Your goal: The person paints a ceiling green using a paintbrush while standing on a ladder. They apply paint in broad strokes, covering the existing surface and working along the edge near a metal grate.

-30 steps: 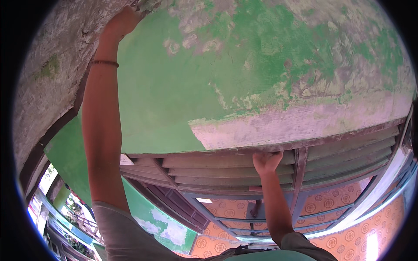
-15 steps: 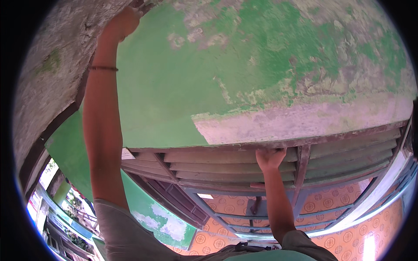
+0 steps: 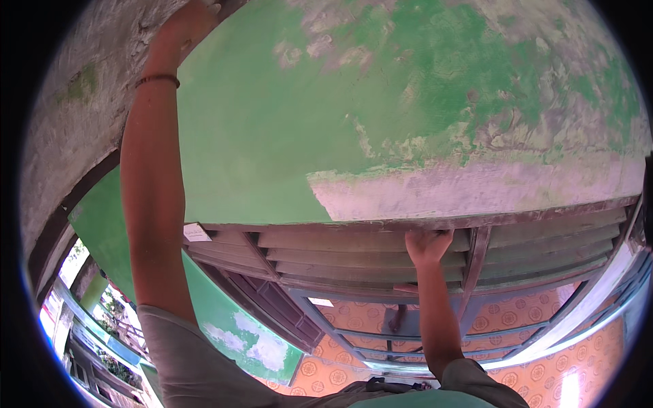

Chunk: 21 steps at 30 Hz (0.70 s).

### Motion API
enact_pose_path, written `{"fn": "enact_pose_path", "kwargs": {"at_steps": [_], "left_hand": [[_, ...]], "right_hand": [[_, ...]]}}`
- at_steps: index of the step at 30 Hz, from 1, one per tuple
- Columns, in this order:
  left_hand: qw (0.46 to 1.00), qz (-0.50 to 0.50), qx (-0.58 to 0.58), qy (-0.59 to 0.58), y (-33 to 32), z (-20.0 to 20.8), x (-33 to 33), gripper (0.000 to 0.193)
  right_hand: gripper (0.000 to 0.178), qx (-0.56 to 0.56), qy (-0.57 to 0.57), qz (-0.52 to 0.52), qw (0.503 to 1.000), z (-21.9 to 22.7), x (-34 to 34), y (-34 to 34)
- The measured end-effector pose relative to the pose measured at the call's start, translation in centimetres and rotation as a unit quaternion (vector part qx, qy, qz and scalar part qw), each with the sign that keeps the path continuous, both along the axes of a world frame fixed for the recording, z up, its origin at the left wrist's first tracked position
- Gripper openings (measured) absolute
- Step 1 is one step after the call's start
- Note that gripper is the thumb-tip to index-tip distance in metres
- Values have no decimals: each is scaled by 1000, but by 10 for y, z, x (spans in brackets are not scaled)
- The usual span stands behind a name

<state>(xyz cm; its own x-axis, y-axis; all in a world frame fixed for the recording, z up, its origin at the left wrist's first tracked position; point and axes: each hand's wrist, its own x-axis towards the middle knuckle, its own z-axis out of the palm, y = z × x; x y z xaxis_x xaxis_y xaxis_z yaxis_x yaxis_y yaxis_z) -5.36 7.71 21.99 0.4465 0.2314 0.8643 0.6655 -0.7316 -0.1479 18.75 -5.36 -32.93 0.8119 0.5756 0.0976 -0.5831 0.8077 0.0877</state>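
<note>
We have both hands raised and well apart. Our left hand (image 3: 185, 30) is up by the dark trim (image 3: 95, 180), where the green wall (image 3: 252, 136) meets a rough grey surface (image 3: 75, 139). Our right hand (image 3: 430, 247) is lower, up against the underside of the wooden beam (image 3: 524, 215), just in front of the slats (image 3: 544, 246).

As far as progress shows, both hands are in place up high, and the beam lies along the wall's lower edge, above the slats. The wall is smooth and evenly green on the left; further right it is mottled and flaking, with a pale strip (image 3: 408, 194) directly over the beam. How much is done or left, we judge, cannot be read from this.

The left grip is bent at the top rim, its fingertips partly cut off, so we cannot tell whether it clasps anything. The right grip has its fingers curled at the beam; their tips are hidden, and we cannot tell if it holds on or only presses.

A white card (image 3: 196, 232) sits beside our left forearm (its marks are too small to make out). Below, the tiled floor (image 3: 544, 374) is partly hidden by our clothing.
</note>
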Motion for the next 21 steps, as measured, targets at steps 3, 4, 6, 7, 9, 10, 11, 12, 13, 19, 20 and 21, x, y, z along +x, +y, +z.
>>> {"fn": "enact_pose_path", "kwargs": {"at_steps": [3, 4, 6, 7, 9, 10, 11, 12, 13, 19, 20, 21], "left_hand": [[982, -102, 148, 59, 55, 10, 21, 39], [960, -100, 249, 80, 59, 13, 22, 38], [996, -62, 62, 17, 38, 11, 29, 45], [998, -49, 41, 18, 39, 12, 29, 44], [994, -48, 76, 55, 44, 15, 28, 43], [992, -50, 98, 65, 48, 13, 28, 43], [989, -54, 117, 65, 54, 7, 30, 42], [988, -58, 132, 55, 57, 4, 33, 42], [989, -44, 131, 54, 63, 8, 29, 41], [947, 122, 231, 185, 89, 21, 37, 47], [983, -17, 165, 72, 77, 2, 46, 51], [982, -157, 92, -42, 73, -10, 53, 55]], "right_hand": [[45, -7, -3, -20, 1000, 11, 6, -10], [45, 2, 0, -13, 1000, 15, -1, -10], [45, 13, 0, -17, 1000, 15, 0, -11], [45, 14, -4, -23, 1000, 9, 4, -9], [45, 16, -16, -28, 999, 2, 9, -9], [44, 19, -24, -28, 999, 0, 11, -10], [44, 21, -33, -28, 999, -2, 13, -10], [44, 20, -24, -35, 999, 4, 12, -11], [44, 15, -16, -33, 999, 13, 2, -13], [42, -20, 12, -12, 1000, 11, -1, -18], [42, -27, 39, -19, 999, 25, -3, -24], [42, -18, 13, -38, 999, 23, 4, -22]]}}
